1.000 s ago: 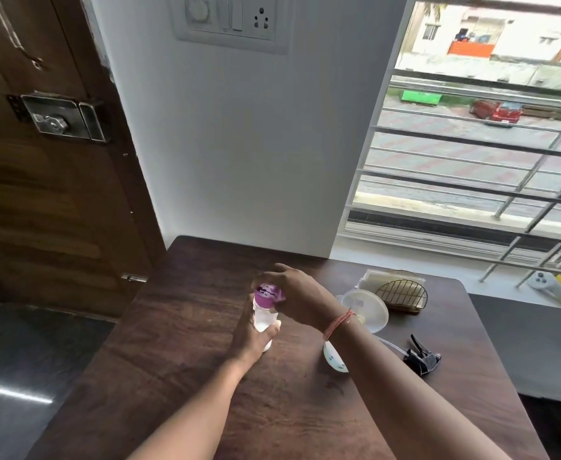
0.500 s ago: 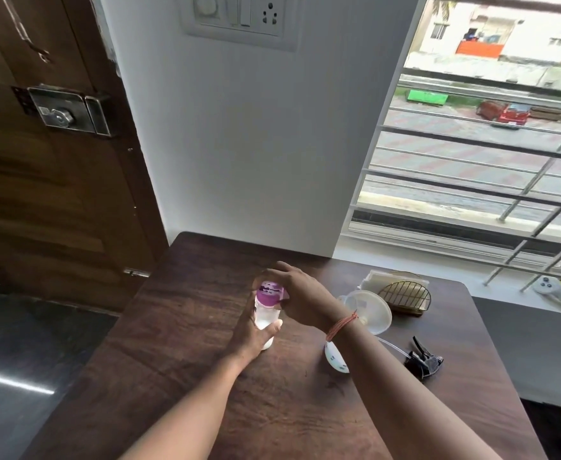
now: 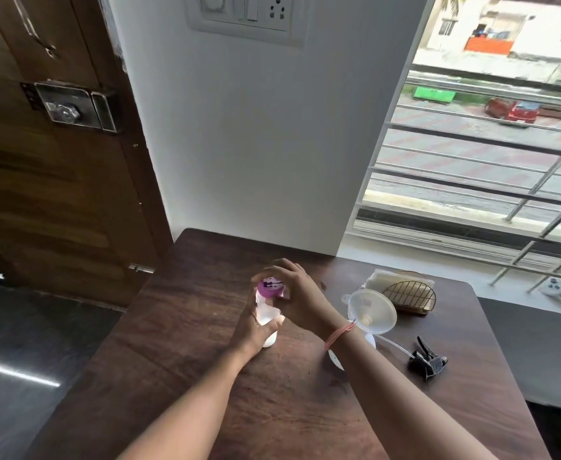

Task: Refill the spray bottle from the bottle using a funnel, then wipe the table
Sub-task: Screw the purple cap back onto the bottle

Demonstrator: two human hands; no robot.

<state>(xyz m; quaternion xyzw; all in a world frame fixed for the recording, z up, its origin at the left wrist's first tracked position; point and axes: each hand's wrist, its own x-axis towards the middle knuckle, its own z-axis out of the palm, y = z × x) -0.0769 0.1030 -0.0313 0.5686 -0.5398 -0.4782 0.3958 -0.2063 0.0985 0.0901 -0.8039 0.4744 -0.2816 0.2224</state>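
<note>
A small clear bottle (image 3: 266,313) with a purple cap (image 3: 270,287) stands upright near the middle of the dark wooden table (image 3: 186,360). My left hand (image 3: 254,330) grips its body from the left. My right hand (image 3: 300,298) curls over the cap from the right, fingers around it. To the right, a clear plastic funnel (image 3: 372,312) sits in the mouth of the white spray bottle (image 3: 335,356), which my right forearm mostly hides. The black spray head (image 3: 427,360) with its clear tube lies on the table further right.
A gold wire holder with pale cloths (image 3: 405,292) stands at the table's far right. A white wall and a wooden door (image 3: 50,167) are behind and left. A barred window is at the right, with a white controller (image 3: 558,292) on its sill.
The view has drifted slightly. Both hands stay on the purple-capped bottle; my right hand's fingers have shifted a little around the cap.
</note>
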